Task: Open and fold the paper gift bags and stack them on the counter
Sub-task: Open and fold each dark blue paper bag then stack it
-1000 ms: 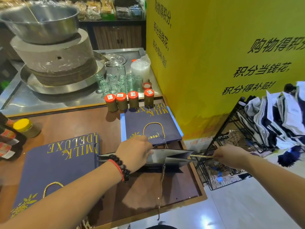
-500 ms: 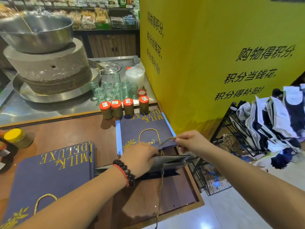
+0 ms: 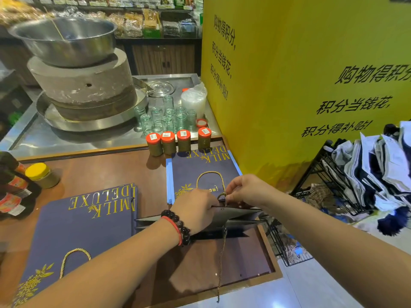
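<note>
A navy paper gift bag [image 3: 240,215] stands edge-up in the middle of the brown wooden counter [image 3: 106,172], its top rim facing me. My left hand [image 3: 195,210] grips the rim of this bag. My right hand [image 3: 246,192] pinches the bag's gold cord handle [image 3: 221,195] just above the rim. A loose end of gold cord [image 3: 221,263] hangs down in front of the bag. A flat stack of navy "MILK DELUXE" bags [image 3: 84,223] lies at the left. A second flat stack [image 3: 200,172] lies behind my hands.
Several orange-lidded jars [image 3: 178,143] line the counter's far edge, with glass jars [image 3: 164,118] behind on a steel tray. A stone mill with a steel bowl [image 3: 73,70] stands at back left. A yellow-lidded jar [image 3: 42,175] sits left. A black wire rack [image 3: 322,185] stands right.
My right hand moved from the right end of the bag, where it pulled the cord, in to the bag's top middle beside my left hand. The camera view shifted slightly.
</note>
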